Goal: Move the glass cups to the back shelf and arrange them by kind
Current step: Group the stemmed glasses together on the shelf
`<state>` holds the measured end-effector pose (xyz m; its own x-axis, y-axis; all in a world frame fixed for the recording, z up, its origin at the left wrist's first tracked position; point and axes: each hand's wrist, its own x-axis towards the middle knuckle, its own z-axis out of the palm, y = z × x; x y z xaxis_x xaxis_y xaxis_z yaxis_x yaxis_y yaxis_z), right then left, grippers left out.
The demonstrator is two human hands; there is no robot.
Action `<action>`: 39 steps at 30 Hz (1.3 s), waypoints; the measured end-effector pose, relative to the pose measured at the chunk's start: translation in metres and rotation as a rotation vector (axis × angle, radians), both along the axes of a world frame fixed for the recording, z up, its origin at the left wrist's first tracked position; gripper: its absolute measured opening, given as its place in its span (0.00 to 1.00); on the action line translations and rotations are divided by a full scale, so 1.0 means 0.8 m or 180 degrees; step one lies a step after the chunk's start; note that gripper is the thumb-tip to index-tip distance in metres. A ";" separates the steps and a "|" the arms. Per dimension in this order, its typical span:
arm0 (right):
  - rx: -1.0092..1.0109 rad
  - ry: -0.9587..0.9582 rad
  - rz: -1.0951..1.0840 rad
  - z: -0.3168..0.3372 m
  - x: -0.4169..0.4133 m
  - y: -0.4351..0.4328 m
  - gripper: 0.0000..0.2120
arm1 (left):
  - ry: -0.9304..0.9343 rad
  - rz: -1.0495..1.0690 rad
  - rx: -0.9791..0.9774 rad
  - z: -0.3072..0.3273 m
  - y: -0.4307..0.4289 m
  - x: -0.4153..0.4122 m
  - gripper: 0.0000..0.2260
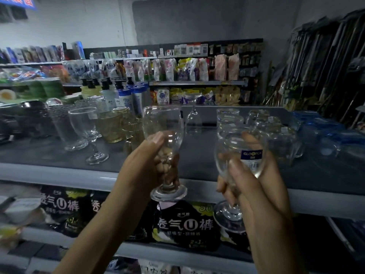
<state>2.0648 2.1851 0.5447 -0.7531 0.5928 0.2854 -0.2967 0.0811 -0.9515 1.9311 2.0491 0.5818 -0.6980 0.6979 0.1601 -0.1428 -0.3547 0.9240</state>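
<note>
A: What is each hand holding?
B: Your left hand grips a clear stemmed glass; your right hand grips a labelled stemmed glass.
A: Where are they?
B: Both are held in front of the shelf edge. More glass cups stand beyond your left hand.

I see two colourless goblets: the plain goblet and the labelled goblet, its sticker dark blue over white. The mugs look yellowish, perhaps tinted. The cups are blue, the shelf grey.
</note>
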 end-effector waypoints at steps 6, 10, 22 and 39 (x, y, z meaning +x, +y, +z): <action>0.0294 0.0297 -0.0278 0.007 0.012 -0.056 0.32 | 0.0146 -0.0021 0.0071 -0.029 -0.035 0.008 0.25; 0.0456 0.0081 -0.0500 0.004 -0.003 -0.082 0.28 | 0.0283 -0.0148 0.0020 -0.027 -0.050 0.018 0.27; 0.0885 -0.0189 -0.0613 -0.007 -0.007 -0.140 0.34 | 0.0067 -0.0241 0.0126 -0.024 -0.084 0.018 0.17; -0.0572 0.0289 -0.0858 -0.072 0.029 -0.193 0.33 | -0.0641 -0.0308 0.0678 -0.055 -0.125 0.017 0.20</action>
<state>2.0878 2.0311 0.4871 -0.5387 0.8140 0.2171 -0.3716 0.0017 -0.9284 1.9445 1.9491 0.5376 -0.6626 0.7283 0.1749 -0.3581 -0.5131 0.7800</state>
